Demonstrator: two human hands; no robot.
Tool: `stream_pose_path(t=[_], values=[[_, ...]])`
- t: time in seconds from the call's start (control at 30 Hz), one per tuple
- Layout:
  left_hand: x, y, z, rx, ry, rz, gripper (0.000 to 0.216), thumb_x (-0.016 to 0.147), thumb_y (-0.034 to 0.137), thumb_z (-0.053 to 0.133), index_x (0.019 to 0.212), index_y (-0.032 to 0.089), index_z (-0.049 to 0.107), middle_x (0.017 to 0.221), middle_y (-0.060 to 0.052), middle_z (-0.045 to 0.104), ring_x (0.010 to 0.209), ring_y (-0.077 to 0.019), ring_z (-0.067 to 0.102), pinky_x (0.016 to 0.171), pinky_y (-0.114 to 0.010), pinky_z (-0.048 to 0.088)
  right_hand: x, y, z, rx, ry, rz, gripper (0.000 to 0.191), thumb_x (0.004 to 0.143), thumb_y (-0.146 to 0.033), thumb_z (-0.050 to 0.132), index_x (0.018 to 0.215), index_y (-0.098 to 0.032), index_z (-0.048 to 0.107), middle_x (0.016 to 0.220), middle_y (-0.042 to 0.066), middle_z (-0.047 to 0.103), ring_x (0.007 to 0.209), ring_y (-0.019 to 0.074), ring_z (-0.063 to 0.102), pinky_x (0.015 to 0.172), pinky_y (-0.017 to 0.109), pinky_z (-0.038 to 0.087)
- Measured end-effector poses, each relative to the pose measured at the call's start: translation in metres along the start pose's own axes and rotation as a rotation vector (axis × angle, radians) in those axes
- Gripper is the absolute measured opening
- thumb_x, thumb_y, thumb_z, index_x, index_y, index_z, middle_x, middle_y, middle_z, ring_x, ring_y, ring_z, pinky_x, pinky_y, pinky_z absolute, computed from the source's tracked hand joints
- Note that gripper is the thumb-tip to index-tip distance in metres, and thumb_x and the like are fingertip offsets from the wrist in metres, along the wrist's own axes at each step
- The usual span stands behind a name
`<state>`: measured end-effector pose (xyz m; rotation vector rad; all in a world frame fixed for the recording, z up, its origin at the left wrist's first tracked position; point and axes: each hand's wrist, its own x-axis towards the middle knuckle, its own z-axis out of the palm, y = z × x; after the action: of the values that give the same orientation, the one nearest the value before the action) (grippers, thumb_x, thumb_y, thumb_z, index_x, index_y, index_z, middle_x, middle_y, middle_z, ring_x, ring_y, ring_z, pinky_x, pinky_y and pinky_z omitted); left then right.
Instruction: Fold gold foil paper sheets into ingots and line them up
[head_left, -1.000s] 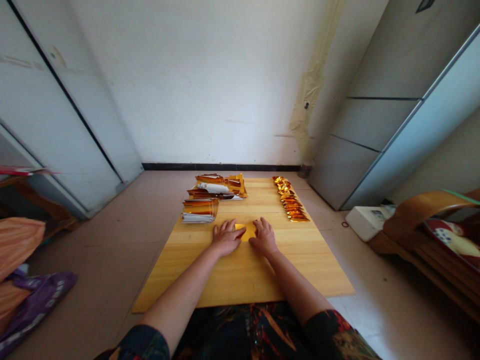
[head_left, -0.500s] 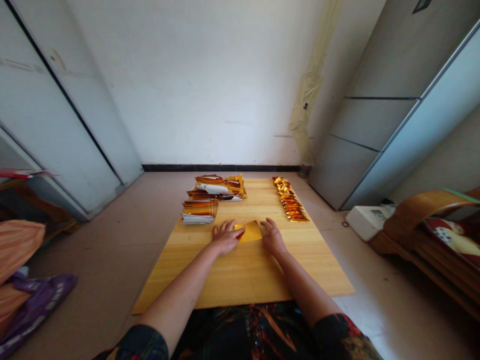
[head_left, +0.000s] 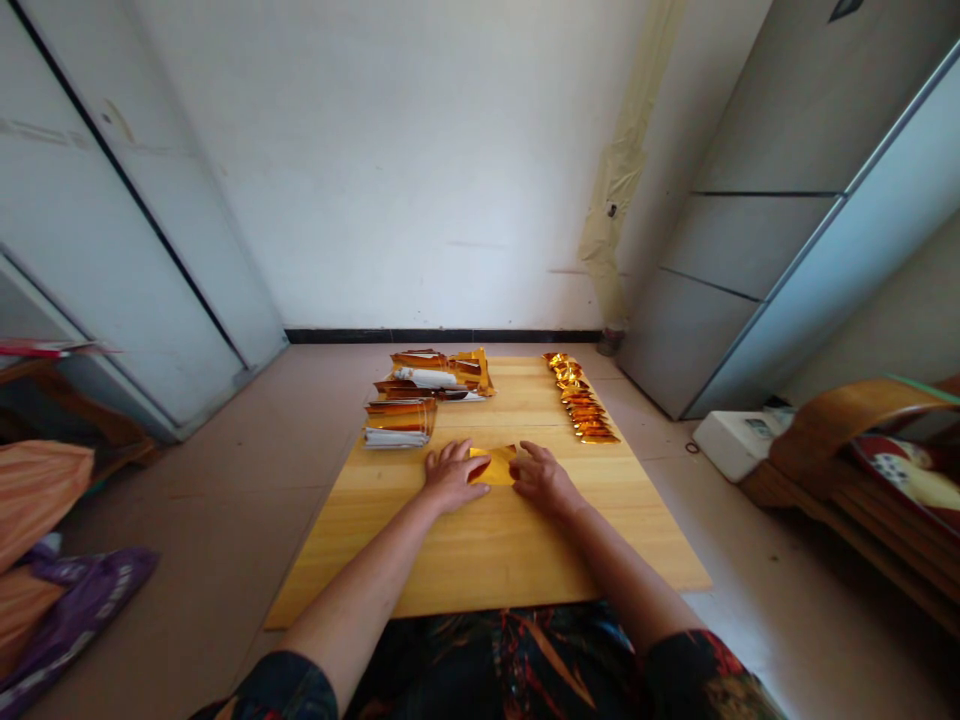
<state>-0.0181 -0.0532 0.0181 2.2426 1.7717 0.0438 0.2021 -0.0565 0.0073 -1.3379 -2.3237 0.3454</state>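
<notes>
A small sheet of gold foil paper (head_left: pixel 495 466) lies on the wooden table between my two hands. My left hand (head_left: pixel 451 477) grips its left end, index finger above and thumb nearer me, with the other fingers spread toward the far side. At the right end, my right hand (head_left: pixel 547 482) has its fingers bent in and takes hold of the edge. Both ends of the sheet look darker where they curve up by the fingers. The exact finger contact underneath is hidden.
Stacks of gold and white foil sheets (head_left: pixel 401 420) lie at the table's far left. A row of folded gold foil pieces (head_left: pixel 583 405) runs along the far right. The wooden table (head_left: pixel 487 560) reaches close to my lap. A white box (head_left: pixel 735 445) stands on the floor at right.
My right hand has moved left onto the sheet's right edge, its fingers bending in. My left thumb has come out from the index finger, and the sheet's ends now curve up.
</notes>
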Motion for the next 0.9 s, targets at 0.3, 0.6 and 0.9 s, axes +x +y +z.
stream_pose_path(t=[0.3,0.6,0.9], values=[[-0.001,0.001,-0.003,-0.002,0.01,0.0,0.059,0.071,0.058,0.059,0.127,0.043,0.049,0.151,-0.001,0.027,0.136,-0.0325,0.022,0.103,-0.054,0.021,0.016,-0.012,-0.016,-0.307,-0.095,-0.274,0.017,0.088,-0.026,0.054,0.085,-0.022,0.07,0.111,0.005,0.064,0.106,0.0196,0.051,0.087,0.033,0.039],[-0.003,0.002,0.002,-0.013,0.097,0.013,0.048,0.076,0.052,0.056,0.122,0.04,0.054,0.148,-0.001,0.034,0.134,-0.0298,0.027,0.103,-0.052,0.023,0.031,0.001,-0.004,-0.162,-0.088,-0.264,0.025,0.09,-0.021,0.051,0.071,-0.018,0.068,0.08,0.003,0.066,0.078,0.0114,0.055,0.076,0.022,0.037],[0.001,0.001,0.014,-0.035,0.161,-0.004,0.035,0.088,0.034,0.044,0.119,0.043,0.057,0.145,0.001,0.04,0.132,-0.0279,0.031,0.102,-0.055,0.023,0.021,-0.004,-0.006,-0.091,-0.075,-0.222,0.02,0.079,-0.033,0.065,0.093,-0.019,0.067,0.095,0.005,0.067,0.088,0.0172,0.057,0.079,0.027,0.04]])
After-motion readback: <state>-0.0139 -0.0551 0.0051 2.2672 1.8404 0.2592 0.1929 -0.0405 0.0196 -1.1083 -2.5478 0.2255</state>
